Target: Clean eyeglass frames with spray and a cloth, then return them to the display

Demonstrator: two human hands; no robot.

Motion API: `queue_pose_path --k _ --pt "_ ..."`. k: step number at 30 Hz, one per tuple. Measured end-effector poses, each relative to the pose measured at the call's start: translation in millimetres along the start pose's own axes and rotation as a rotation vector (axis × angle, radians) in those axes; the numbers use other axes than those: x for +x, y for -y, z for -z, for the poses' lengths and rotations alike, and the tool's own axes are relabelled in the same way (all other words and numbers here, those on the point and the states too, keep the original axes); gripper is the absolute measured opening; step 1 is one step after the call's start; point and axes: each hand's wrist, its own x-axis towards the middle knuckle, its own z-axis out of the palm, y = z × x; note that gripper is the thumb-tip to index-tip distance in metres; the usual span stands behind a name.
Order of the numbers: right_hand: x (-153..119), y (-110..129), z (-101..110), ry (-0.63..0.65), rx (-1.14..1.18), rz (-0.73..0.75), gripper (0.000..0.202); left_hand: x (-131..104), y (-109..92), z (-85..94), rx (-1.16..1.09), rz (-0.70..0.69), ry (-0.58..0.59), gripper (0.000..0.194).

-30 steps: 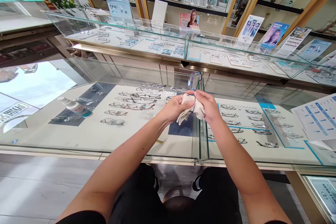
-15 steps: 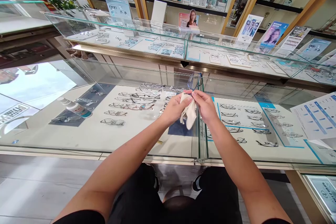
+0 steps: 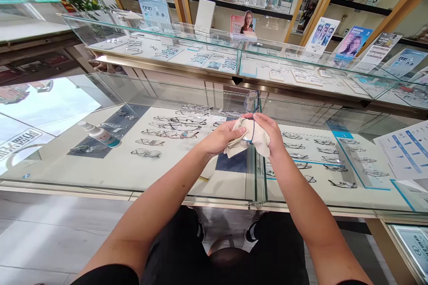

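A pair of blue-framed eyeglasses (image 3: 252, 101) is held up over the glass counter, one clear lens rising above my fingers. My right hand (image 3: 271, 130) is closed on the frame near its middle. A cream cleaning cloth (image 3: 236, 147) with zigzag edges drapes around the lower part of the glasses and reaches both hands. My left hand (image 3: 219, 137) pinches this cloth, thumb on top, against the lower lens, which the cloth largely covers. A white spray bottle (image 3: 100, 134) stands on the counter to the left.
Under the glass countertop (image 3: 187, 182) lie rows of spectacle frames (image 3: 170, 133). A printed sheet (image 3: 406, 149) stands at the right. Farther back, another glass display case (image 3: 200, 40) carries upright advertising cards (image 3: 321, 38).
The cloth has spread wider and now wraps around the lower part of the glasses. My right hand has turned and shifted slightly right; the view has shifted a little.
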Motion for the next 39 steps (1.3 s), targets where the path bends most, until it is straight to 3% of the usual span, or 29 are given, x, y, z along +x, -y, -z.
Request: queue_pose_path --k 3,5,14,17,22,28,31,34,39 --pt "1 1 0 -0.007 -0.008 -0.004 0.037 -1 -2 -2.8 0.038 0.024 0.066 0.05" --pt "0 0 -1 -0.005 -0.017 0.004 0.038 0 1 -5.3 0.052 -0.013 0.051 0.053" --pt "-4 -12 -13 -0.023 -0.09 0.131 0.033 7 24 -10.9 0.083 -0.139 -0.26 0.057" --pt "-4 -13 -13 -0.008 -0.1 0.173 0.028 9 25 -9.7 0.094 -0.159 -0.305 0.057" --pt "-5 -10 -10 -0.01 -0.026 0.116 0.026 8 22 -6.4 -0.011 -0.059 -0.25 0.054" --pt "-4 -1 -3 -0.02 0.016 0.018 0.03 2 2 -1.6 -0.056 0.056 -0.003 0.046" --pt "-3 0 -2 -0.024 0.022 0.014 0.03 1 -2 -2.1 -0.014 0.059 0.052 0.048" --pt "-2 -4 -3 -0.024 0.004 0.015 0.032 2 3 -5.5 0.022 -0.006 0.027 0.052" --pt "-2 -10 -7 -0.022 -0.037 0.035 0.036 5 17 -10.6 0.071 -0.068 -0.119 0.055"
